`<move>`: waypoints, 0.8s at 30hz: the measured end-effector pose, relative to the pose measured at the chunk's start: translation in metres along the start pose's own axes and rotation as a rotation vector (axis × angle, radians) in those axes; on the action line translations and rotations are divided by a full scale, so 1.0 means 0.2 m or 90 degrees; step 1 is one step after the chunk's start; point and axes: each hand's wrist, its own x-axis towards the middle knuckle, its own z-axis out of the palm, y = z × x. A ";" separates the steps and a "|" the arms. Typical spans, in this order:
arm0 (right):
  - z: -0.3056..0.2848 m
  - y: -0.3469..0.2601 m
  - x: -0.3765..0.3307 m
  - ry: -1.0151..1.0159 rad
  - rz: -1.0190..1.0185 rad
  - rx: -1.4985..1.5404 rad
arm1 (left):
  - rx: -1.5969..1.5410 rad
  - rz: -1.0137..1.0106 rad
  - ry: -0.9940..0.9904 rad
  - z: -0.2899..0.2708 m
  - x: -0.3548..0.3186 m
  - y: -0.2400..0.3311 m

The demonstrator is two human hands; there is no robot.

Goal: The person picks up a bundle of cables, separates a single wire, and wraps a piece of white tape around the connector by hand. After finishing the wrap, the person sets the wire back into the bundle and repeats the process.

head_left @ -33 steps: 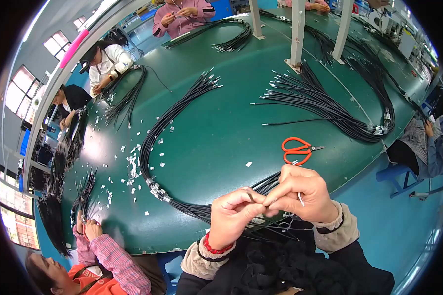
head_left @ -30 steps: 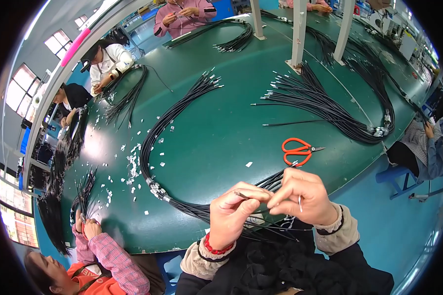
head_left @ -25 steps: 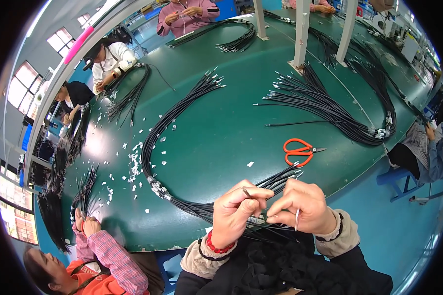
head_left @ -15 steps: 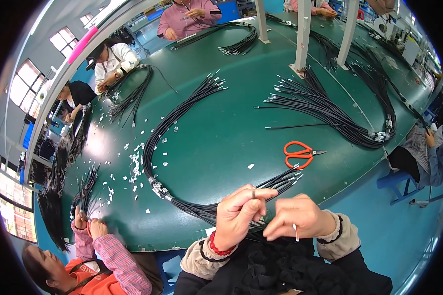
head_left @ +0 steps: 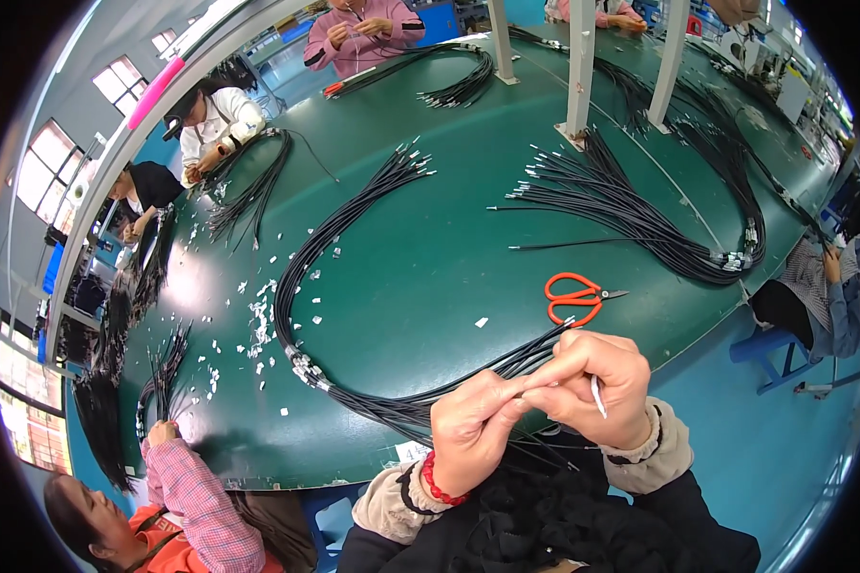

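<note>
My left hand (head_left: 473,420), with a red bracelet at its wrist, is closed in a pinch at the table's near edge. Its fingertips meet those of my right hand (head_left: 597,387), also closed. From the right hand's fingers sticks a thin white strip (head_left: 598,397); what lies between the fingertips is hidden. Behind and below both hands runs a bundle of black cables (head_left: 285,277), curved in a wide arc and bound by whitish wraps (head_left: 308,369). Its near ends lie partly under my hands. Just beyond the right hand rest orange-handled scissors (head_left: 573,301).
Another black cable bundle (head_left: 640,229) with silvery tips fans out at the right. White scraps (head_left: 258,329) litter the green table (head_left: 430,286) on the left. White posts (head_left: 580,76) rise from its far side. Co-workers sit around it, one (head_left: 205,520) close at my left.
My hands have come together at the fingertips, the right one moving slightly up and turning. The white strip now points down and to the right. At left, a co-worker's hands have shifted.
</note>
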 end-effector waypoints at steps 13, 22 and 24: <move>-0.03 0.01 0.02 -0.069 0.034 0.062 | -0.094 -0.101 -0.070 -0.04 -0.01 0.03; 0.00 0.06 -0.01 -0.101 0.065 0.142 | -0.266 -0.206 -0.128 -0.06 -0.04 -0.01; -0.02 0.05 0.00 -0.119 0.085 0.143 | -0.271 -0.172 -0.142 -0.06 -0.04 -0.02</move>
